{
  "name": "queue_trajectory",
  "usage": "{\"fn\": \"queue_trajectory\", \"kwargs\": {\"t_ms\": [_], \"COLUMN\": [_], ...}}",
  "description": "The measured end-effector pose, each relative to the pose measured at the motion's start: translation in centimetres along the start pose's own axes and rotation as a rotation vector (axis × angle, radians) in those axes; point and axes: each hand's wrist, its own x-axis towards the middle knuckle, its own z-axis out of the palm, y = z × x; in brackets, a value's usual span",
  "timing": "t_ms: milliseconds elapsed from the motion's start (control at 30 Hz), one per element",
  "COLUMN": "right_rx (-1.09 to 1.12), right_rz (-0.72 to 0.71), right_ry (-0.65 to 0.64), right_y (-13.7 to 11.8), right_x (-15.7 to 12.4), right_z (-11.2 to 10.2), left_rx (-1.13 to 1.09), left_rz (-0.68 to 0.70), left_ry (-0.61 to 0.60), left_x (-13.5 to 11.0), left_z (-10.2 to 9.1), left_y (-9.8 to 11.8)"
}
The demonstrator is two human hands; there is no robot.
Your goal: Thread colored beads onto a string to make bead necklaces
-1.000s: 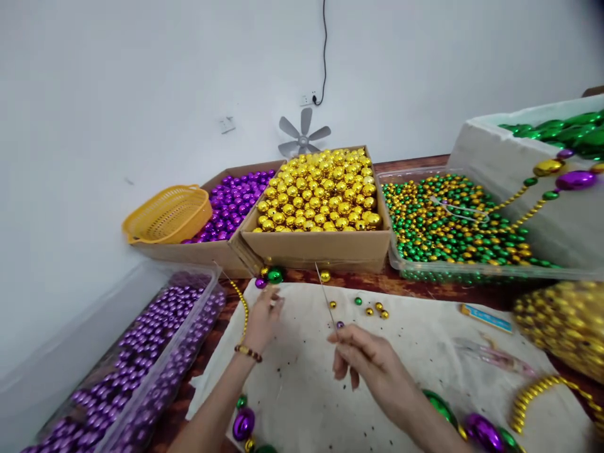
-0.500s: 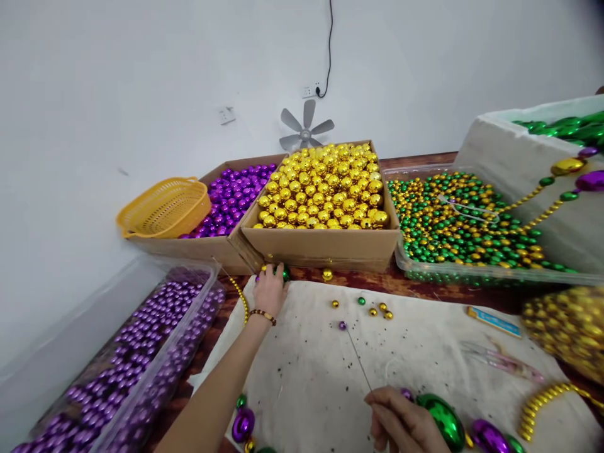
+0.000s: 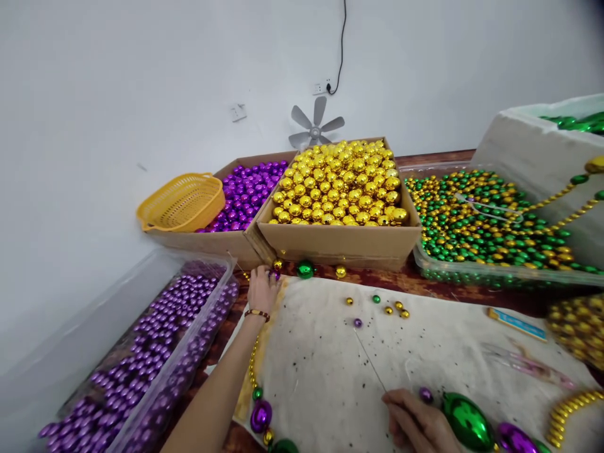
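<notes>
My left hand (image 3: 263,290), with a beaded bracelet at its wrist, reaches to the cloth's far left corner. Its fingers curl down beside a shiny purple bead (image 3: 275,275); what they hold, if anything, is hidden. A gold bead (image 3: 278,264) and a larger green bead (image 3: 305,269) lie just to the right. Low in the view, my right hand (image 3: 418,423) pinches a long thin needle (image 3: 370,360). The needle's far end points at a small purple bead (image 3: 357,323) on the cloth. A string of beads (image 3: 261,416) runs along the cloth's left side.
Cardboard boxes of purple beads (image 3: 255,195) and gold beads (image 3: 342,182) stand behind the cloth (image 3: 325,371). A clear bin of purple beads (image 3: 160,340) is on the left. Another bin (image 3: 491,217) holds green and gold beads. Large green (image 3: 467,420) and purple beads lie by my right hand.
My left hand has moved left, away from the green bead, which is uncovered now. The right hand keeps its pinch on the needle. The view has shifted slightly left.
</notes>
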Motion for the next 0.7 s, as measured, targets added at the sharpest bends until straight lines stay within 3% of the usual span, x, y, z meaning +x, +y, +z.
{"fn": "queue_trajectory", "kwargs": {"t_ms": [133, 267, 533, 700], "right_rx": [-0.044, -0.043, -0.023, -0.034], "right_rz": [-0.015, 0.028, 0.094, 0.112], "right_ry": [-0.089, -0.095, 0.002, 0.095], "right_y": [0.8, 1.3, 1.2, 1.0], "right_x": [0.5, 0.8, 1.1, 1.1], "right_z": [-0.1, 0.1, 0.9, 1.3], "left_rx": [0.028, 0.064, 0.101, 0.07], "left_rz": [0.039, 0.038, 0.05, 0.11], "left_ry": [-0.062, -0.081, -0.099, -0.123], "left_x": [0.1, 0.7, 1.2, 1.4], "left_z": [0.8, 1.4, 2.3, 1.7], "left_y": [0.2, 0.8, 1.6, 1.3]}}
